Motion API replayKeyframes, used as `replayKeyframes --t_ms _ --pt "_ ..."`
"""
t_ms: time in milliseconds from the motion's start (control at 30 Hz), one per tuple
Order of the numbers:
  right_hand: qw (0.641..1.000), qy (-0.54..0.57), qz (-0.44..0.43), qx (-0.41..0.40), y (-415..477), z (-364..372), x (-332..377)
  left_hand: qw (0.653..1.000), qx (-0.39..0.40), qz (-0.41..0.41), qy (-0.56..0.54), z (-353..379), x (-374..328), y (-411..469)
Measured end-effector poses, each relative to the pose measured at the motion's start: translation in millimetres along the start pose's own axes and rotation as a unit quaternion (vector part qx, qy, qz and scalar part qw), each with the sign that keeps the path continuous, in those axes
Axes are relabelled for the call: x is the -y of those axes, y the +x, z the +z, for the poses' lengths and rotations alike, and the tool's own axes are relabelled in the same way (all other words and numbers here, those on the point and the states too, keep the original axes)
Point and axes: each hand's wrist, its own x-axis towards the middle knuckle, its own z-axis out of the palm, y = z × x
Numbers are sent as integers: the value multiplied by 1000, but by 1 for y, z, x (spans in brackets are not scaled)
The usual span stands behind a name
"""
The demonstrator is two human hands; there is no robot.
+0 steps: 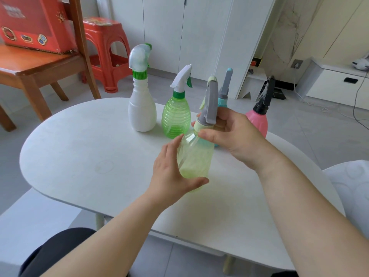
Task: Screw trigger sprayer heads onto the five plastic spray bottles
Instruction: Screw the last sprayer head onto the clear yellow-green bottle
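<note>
A pale yellow-green translucent plastic spray bottle [194,156] is held above the white oval table [79,148], cupped by the left hand [171,172]. Its grey trigger sprayer head [209,104] is gripped at the collar by the right hand [229,134].

Bright, even daylight fills the room; shadows are faint and soft. The white tabletop [79,148] looks nearly washed out, with little glare. Wide-angle distortion bends lines toward the edges, strongest at 3 and 9 o'clock. Slight softness blurs the hands [229,134] at centre.
</note>
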Motion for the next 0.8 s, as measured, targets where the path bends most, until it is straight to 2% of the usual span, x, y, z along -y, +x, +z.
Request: replayKeyframes --t_ms 100,200,300,500,600,667,733,800 --pt "999 0 14 31 1 -1 3 991 89 -20 -97 -16 1 3" --pt "999 -4 25 46 2 -1 5 979 124 -24 -158 -27 2 8" --pt "999 -10 26 43 4 1 5 982 99 -27 -159 -25 3 10" --pt "1000 -20 15 2 5 0 2 998 -21 -33 -52 -4 -2 3" --pt "1000 -22 3 -6 3 1 0 999 -36 -30 -14 -1 -5 3" --pt "1000 -23 -1 -7 2 2 0 999 10 -20 -25 -6 -2 6" --pt "1000 -19 0 -2 2 1 0 993 94 -11 -67 -14 -1 10" --pt "1000 -19 6 14 3 -1 1 983 138 -18 -119 -20 1 14"
